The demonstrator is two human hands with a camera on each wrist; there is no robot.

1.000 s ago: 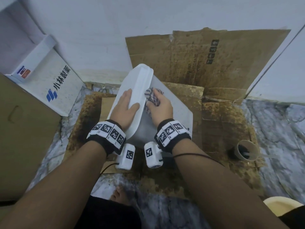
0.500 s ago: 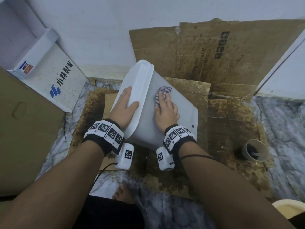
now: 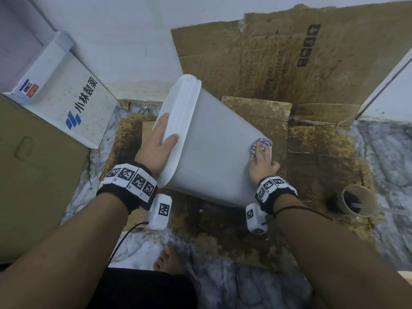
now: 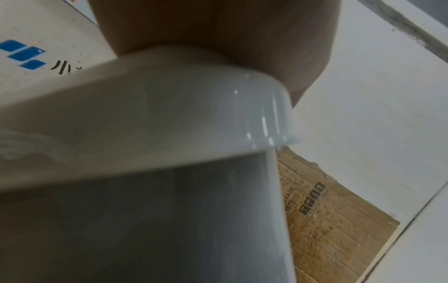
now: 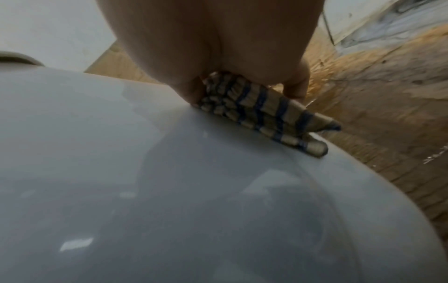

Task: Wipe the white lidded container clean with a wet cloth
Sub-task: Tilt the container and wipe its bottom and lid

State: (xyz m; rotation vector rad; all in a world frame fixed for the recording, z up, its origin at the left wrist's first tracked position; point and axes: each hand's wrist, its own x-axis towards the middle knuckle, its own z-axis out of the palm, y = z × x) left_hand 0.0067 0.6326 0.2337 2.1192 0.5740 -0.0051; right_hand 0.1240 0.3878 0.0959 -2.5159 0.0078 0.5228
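The white lidded container (image 3: 211, 157) lies tilted on its side on wet cardboard, with its lid (image 3: 180, 121) pointing up and left. My left hand (image 3: 160, 141) rests flat on the lid's face with straight fingers and the thumb on the rim. In the left wrist view the lid (image 4: 169, 114) fills the frame under my palm (image 4: 218, 24). My right hand (image 3: 262, 159) holds a blue-striped cloth (image 3: 264, 142) bunched against the container's side near its bottom end. In the right wrist view the cloth (image 5: 261, 113) sits between thumb and fingers on the glossy wall (image 5: 169, 191).
Stained cardboard (image 3: 312, 152) covers the marble floor (image 3: 390, 152), and another sheet (image 3: 289, 52) leans on the wall behind. A white box with a blue logo (image 3: 73, 103) and a brown carton (image 3: 33, 186) stand at left. A tape roll (image 3: 356, 202) lies at right. My bare foot (image 3: 167, 262) is below.
My right hand has slid the cloth along the container's side, from beside the lid down to the bottom end. My left hand has stayed on the lid.
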